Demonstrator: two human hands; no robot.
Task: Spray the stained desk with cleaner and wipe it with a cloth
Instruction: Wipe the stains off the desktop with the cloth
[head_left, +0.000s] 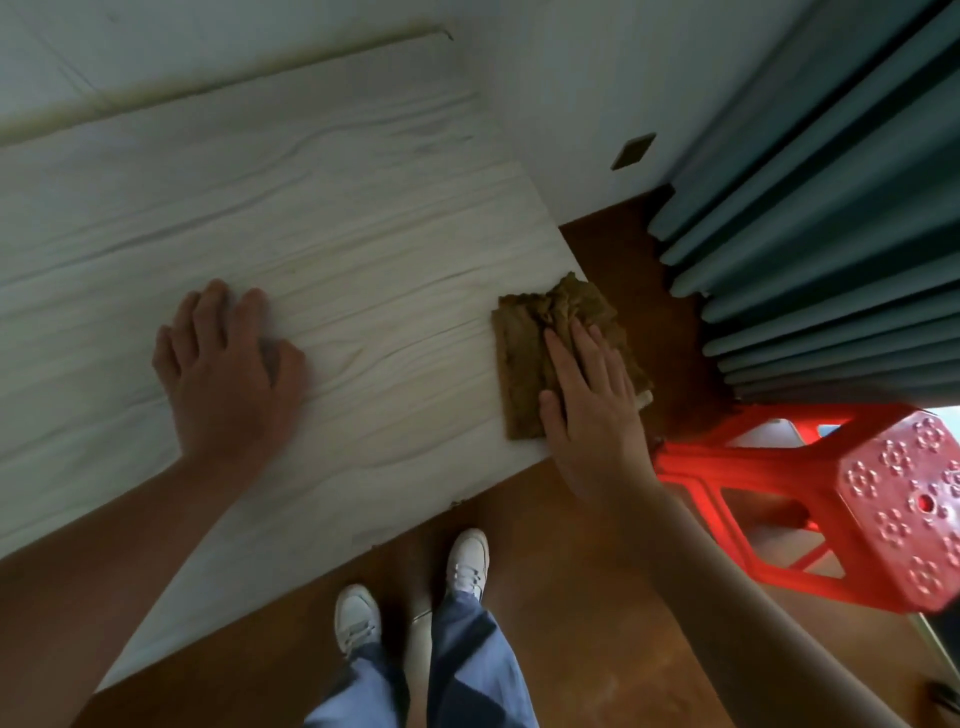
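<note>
A pale wood-grain desk (337, 218) fills the left and middle of the head view. A brown cloth (524, 353) lies flat at the desk's right front corner, partly over the edge. My right hand (592, 405) presses on the cloth with straight fingers. My left hand (223, 364) rests palm down on the bare desk top, well left of the cloth. No spray bottle is in view.
A red plastic stool (857, 499) stands just right of the desk corner. Grey-blue curtains (810, 218) hang at the far right. A white wall (571, 93) runs behind the desk. My feet in white shoes (467, 561) stand on the brown floor.
</note>
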